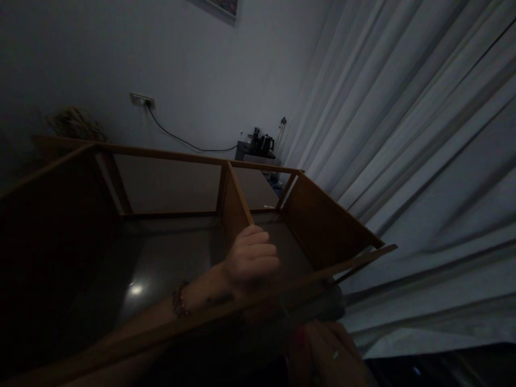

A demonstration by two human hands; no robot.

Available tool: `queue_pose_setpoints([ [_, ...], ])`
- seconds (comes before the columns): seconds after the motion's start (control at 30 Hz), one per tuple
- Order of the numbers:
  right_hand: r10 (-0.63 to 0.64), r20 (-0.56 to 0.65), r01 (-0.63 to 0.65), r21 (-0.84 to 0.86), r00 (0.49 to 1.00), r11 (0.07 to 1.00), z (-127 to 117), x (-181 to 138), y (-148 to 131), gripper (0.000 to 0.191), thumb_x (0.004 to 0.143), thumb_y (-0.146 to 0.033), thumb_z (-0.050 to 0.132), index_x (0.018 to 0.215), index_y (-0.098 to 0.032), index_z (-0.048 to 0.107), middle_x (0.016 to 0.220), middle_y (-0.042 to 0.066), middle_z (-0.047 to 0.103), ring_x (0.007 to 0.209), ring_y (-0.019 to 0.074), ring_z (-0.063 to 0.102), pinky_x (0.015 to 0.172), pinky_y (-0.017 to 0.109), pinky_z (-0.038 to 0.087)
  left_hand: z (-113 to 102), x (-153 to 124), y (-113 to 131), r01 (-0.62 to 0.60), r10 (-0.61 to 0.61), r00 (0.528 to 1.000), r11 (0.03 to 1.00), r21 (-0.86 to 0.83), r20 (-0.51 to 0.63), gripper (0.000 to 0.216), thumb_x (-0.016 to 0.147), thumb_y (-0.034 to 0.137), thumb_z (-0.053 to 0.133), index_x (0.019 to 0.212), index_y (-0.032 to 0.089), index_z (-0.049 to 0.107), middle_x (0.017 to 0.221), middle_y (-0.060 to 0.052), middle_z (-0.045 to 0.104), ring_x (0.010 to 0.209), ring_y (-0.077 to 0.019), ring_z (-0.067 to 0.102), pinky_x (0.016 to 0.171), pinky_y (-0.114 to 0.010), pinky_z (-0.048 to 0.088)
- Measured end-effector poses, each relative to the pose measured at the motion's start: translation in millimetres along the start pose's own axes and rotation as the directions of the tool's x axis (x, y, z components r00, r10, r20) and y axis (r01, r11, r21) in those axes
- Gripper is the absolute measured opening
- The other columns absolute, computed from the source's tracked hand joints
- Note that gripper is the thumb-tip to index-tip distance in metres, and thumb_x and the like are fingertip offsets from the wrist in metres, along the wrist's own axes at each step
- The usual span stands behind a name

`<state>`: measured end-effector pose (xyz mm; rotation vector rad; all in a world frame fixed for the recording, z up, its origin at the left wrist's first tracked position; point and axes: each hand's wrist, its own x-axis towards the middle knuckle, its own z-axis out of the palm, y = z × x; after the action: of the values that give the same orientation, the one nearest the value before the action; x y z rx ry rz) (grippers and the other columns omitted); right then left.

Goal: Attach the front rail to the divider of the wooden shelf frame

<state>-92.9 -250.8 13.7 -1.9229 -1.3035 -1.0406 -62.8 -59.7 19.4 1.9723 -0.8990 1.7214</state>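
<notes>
A wooden shelf frame (330,220) lies open towards me in a dim room, split by an upright divider panel (234,204). My left hand (252,260) reaches over the front rail and its fingers are wrapped round the near end of that divider. A beaded bracelet sits on that wrist. My right hand (322,355) is low at the frame's front edge, in the dark, with a ring on one finger. Its fingers seem curled round a thin tool whose shaft rises towards the front rail (282,295). I cannot name the tool.
Pale curtains (403,134) hang along the right. A wall socket (142,100) with a cable sits on the back wall. A small stand with a kettle (260,144) is in the far corner. The glossy floor shows through the frame.
</notes>
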Motion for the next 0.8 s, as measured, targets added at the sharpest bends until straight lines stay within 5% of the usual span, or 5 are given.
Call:
queue_pose_setpoints([
  [0.23, 0.186, -0.018, -0.186, 0.020, 0.982, 0.982, 4, 2, -12, 0.026, 0.088, -0.011, 0.044, 0.064, -0.020, 0.046, 0.049, -0.004, 0.047, 0.045, 0.0102, 0.041, 0.056, 0.028, 0.030, -3, 8, 6, 0.040, -0.040, 0.999, 0.999, 0.010, -0.003, 0.044, 0.095, 0.031, 0.028, 0.053, 0.020, 0.030, 0.046, 0.005, 0.027, 0.047, -0.0119, 0.028, 0.052, -0.031, 0.023],
  [0.47, 0.331, -0.152, -0.296, 0.214, 0.931, 0.931, 20, 6, -23, 0.016, 0.093, -0.018, 0.035, 0.102, -0.018, 0.048, 0.090, 0.007, 0.055, 0.080, 0.0176, 0.050, 0.074, 0.035, 0.035, -4, 11, 15, 0.133, -0.133, 0.991, 0.989, 0.067, -0.001, 0.051, 0.088, 0.057, 0.019, 0.052, 0.022, 0.024, 0.045, 0.005, 0.024, 0.048, -0.0136, 0.029, 0.054, -0.034, 0.025],
  [0.57, 0.362, -0.180, -0.279, 0.367, 0.915, 0.887, 26, 2, -20, 0.014, 0.095, -0.022, 0.031, 0.092, -0.020, 0.045, 0.086, 0.004, 0.048, 0.078, 0.0166, 0.045, 0.070, 0.033, 0.035, -2, 8, 10, 0.089, -0.090, 0.996, 0.992, 0.095, 0.007, 0.050, 0.087, 0.058, 0.019, 0.051, 0.023, 0.022, 0.046, 0.004, 0.025, 0.049, -0.0142, 0.030, 0.055, -0.033, 0.026],
  [0.8, 0.244, -0.005, -0.205, 0.526, 0.970, 0.825, 34, -2, -6, 0.054, 0.093, -0.055, 0.009, 0.068, -0.022, 0.043, 0.065, -0.002, 0.041, 0.064, 0.0148, 0.044, 0.063, 0.031, 0.035, -5, 1, 9, 0.111, -0.115, 0.992, 0.992, 0.066, 0.060, 0.046, 0.085, 0.055, 0.021, 0.053, 0.023, 0.026, 0.049, 0.004, 0.028, 0.051, -0.0144, 0.031, 0.056, -0.033, 0.029],
])
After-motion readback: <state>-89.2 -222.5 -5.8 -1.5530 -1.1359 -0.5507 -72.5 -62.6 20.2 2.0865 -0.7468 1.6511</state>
